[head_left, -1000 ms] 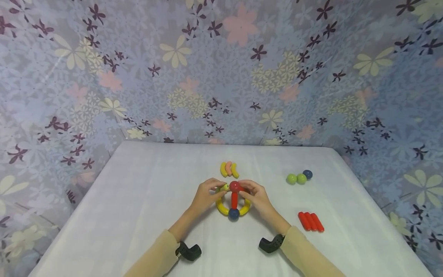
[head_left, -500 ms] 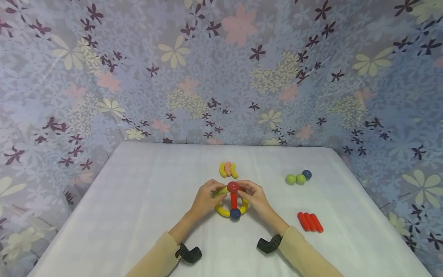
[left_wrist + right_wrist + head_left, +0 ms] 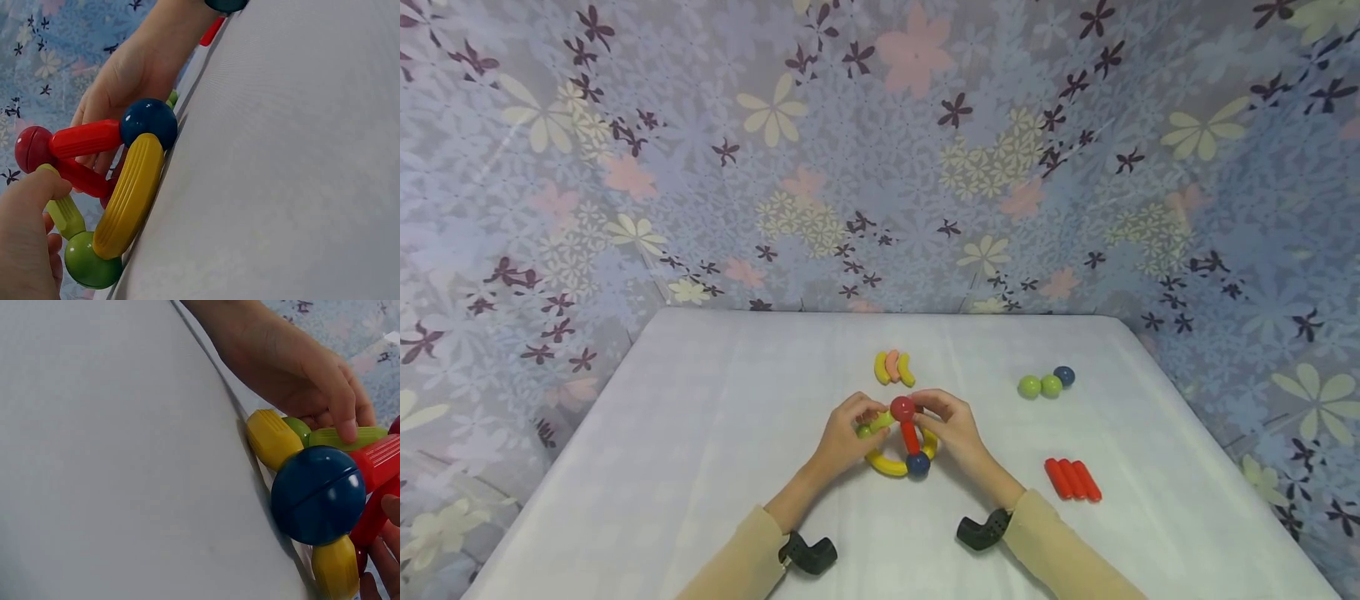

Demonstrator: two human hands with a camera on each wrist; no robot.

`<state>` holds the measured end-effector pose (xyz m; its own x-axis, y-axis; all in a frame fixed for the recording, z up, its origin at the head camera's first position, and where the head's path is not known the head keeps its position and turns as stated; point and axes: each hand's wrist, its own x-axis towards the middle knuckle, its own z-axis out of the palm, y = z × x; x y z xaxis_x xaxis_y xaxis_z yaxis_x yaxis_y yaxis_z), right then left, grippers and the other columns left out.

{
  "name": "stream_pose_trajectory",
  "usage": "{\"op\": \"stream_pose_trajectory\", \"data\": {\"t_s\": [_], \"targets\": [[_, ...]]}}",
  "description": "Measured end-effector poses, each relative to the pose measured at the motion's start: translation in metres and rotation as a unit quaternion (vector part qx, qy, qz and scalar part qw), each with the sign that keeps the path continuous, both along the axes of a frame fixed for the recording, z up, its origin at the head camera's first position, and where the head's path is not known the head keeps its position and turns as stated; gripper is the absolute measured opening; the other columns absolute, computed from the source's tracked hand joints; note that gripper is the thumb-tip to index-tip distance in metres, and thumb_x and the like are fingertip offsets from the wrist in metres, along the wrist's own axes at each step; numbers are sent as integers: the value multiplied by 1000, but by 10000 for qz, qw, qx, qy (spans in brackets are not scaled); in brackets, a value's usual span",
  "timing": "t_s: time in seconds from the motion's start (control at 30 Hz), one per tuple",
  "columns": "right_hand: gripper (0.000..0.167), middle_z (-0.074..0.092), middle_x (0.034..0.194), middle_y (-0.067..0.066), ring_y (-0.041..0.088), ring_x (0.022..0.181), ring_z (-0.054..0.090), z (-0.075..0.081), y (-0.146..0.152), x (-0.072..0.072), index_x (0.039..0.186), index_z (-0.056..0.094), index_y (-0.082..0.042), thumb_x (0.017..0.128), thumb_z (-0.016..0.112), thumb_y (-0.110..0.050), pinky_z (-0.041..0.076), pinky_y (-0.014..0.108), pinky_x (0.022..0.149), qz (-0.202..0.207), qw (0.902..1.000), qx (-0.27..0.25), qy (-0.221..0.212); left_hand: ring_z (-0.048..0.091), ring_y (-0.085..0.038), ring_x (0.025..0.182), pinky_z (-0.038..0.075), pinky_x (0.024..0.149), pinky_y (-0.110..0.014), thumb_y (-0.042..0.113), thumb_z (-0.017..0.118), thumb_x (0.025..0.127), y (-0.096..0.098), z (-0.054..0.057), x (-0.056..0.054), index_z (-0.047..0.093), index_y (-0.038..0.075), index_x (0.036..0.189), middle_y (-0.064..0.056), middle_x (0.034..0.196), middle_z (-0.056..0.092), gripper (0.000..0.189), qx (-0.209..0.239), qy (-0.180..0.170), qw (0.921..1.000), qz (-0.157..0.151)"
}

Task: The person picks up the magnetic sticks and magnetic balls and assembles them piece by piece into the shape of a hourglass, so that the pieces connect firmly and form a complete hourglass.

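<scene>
A frame of magnetic balls and rods stands on the table between the hands. Its raised red ball (image 3: 902, 408) tops a sloping red rod (image 3: 910, 437) that runs down to a dark blue ball (image 3: 918, 464). A curved yellow rod (image 3: 131, 197) links the blue ball to a green ball (image 3: 94, 259). My left hand (image 3: 844, 435) pinches a light green rod (image 3: 65, 215) between thumb and fingers; it reaches from the green ball up to the red one. My right hand (image 3: 957, 429) grips another red rod (image 3: 83, 177) just below the raised ball. Its fingers partly hide the far side.
Two yellow curved rods (image 3: 882, 367) and an orange one (image 3: 892, 366) lie behind the frame. Right of it are two green balls (image 3: 1029, 386) with a blue ball (image 3: 1063, 376), and nearer, several red rods (image 3: 1072, 480). A floral cloth (image 3: 880, 167) hangs behind the table.
The light green rod in my left hand has swung up against the raised red ball. The frame has turned slightly, its blue ball shifting right and its red ball a little left.
</scene>
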<state>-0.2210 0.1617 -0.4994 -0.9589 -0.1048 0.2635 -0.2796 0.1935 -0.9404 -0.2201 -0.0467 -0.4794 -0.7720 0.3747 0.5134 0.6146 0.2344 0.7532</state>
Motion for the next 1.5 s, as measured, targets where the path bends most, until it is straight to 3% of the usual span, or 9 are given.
{"op": "stream_pose_trajectory", "data": {"t_s": [0.23,0.47,0.6,0.73,0.87,0.93,1.13,1.4,1.5], "targets": [[26,68,113,15,15,106,64,-4,7,2,113,65,-5,89,66,-14,50,33,96,-310,9989,181,306,56,-28,83,50,76,-36,-1,72,78,-2,-3,0,65,-2,101,-15,87,61,24,-40,-34,10000,-63],[18,70,100,17,12,89,64,10,40,32,103,68,0,86,64,1,50,16,80,-1444,9826,883,763,57,-28,86,50,78,-35,4,73,79,1,-27,-15,66,3,104,-13,91,62,26,-22,-134,9999,16],[17,70,93,20,-4,82,59,13,73,57,98,68,2,83,64,7,48,12,76,-2435,9602,1067,863,57,-22,86,49,78,-31,9,74,80,0,-34,-19,67,9,104,-7,91,62,26,81,-174,9998,-28],[16,69,93,18,-17,81,50,10,107,83,97,69,1,81,66,4,42,5,74,-3540,9192,1484,883,55,-14,85,48,78,-26,11,74,81,-1,-36,-18,67,13,104,-1,91,61,25,117,-125,9998,-81],[20,70,97,19,-20,75,43,4,134,104,100,68,0,81,67,2,38,2,67,-4186,8870,1926,300,54,-8,84,48,77,-23,11,74,80,-1,-38,-16,67,13,104,2,90,60,25,-2,-89,10000,-44],[23,69,102,21,-21,71,41,3,142,110,104,67,0,82,66,0,39,2,63,-4162,8862,2030,-154,54,-8,84,48,77,-23,11,74,80,-1,-38,-18,67,13,104,2,90,60,25,-13,-80,10000,-31],[31,66,108,27,-19,66,44,1,154,118,114,61,5,84,63,-2,49,15,54,-3542,9052,2060,-1130,54,-8,85,48,78,-24,12,73,81,0,-36,-23,67,14,104,3,92,60,25,7,-68,10000,-65],[39,67,99,29,7,68,57,3,156,115,114,59,9,79,70,-5,47,15,53,-3425,8945,2546,-1331,54,-8,85,48,78,-23,10,74,80,-2,-35,-20,66,13,104,2,91,61,25,32,-75,9999,-72],[36,67,101,27,1,70,56,8,153,111,114,60,6,81,69,-4,43,9,56,-3546,8952,2476,-1075,54,-9,85,48,77,-23,11,74,80,-2,-35,-19,67,13,104,1,91,61,25,61,-80,9999,-70]]}}
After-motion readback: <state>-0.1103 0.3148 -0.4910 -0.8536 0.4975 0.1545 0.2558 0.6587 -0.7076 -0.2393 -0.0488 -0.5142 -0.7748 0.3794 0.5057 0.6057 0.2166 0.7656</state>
